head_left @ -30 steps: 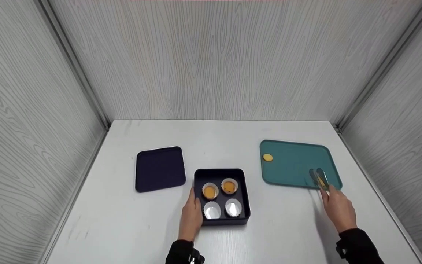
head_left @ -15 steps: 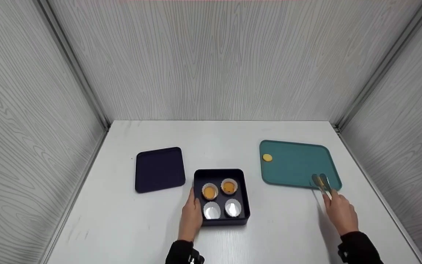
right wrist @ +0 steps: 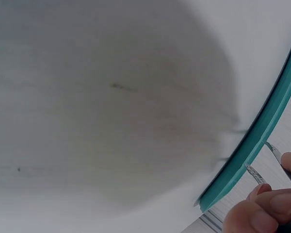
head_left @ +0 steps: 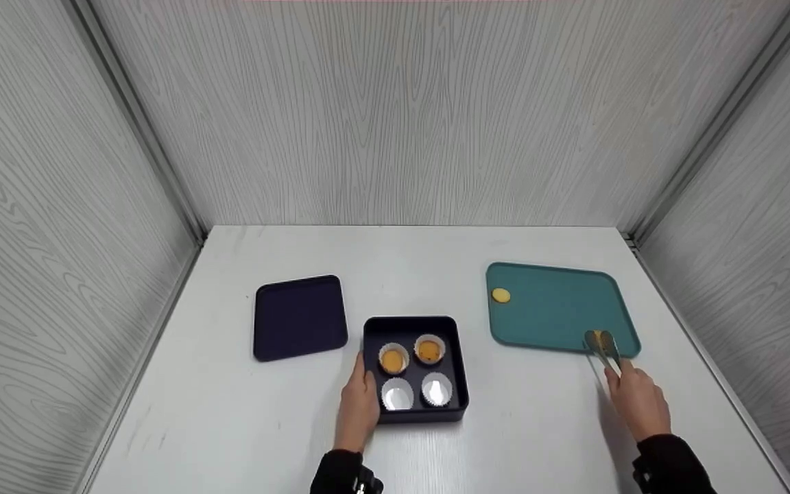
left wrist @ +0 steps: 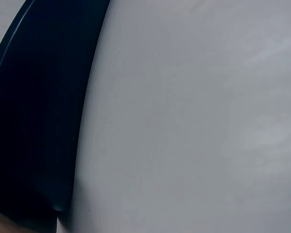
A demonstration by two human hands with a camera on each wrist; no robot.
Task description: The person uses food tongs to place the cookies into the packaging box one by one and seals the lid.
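Observation:
At the table's front middle, my left hand point(head_left: 357, 408) holds the left side of a dark square box point(head_left: 462, 384). Inside the box stand white fluted baking cups: two at the back contain orange round pieces point(head_left: 391, 360), while the front pair point(head_left: 398, 394) shows shiny, bare insides. My right hand point(head_left: 638, 401) grips metal tongs point(head_left: 607, 341) over the near right edge of a teal tray point(head_left: 546, 322). Between the tongs' tips shows a small orange piece point(head_left: 598, 333), partly hidden. The right wrist view catches the tong tips point(right wrist: 254, 173) at the tray's rim.
A yellow oval piece point(head_left: 500, 295) lies near the teal tray's left edge. To the left of the box rests a dark square flat tray or lid point(head_left: 300, 318). Grey wood-grain panels point(head_left: 395, 123) enclose the white table point(head_left: 402, 267) at the back and both sides.
My right hand has drawn the tongs slightly back towards the tray's near edge, and their tips have come closer together around the orange piece. My left hand and the box stay put.

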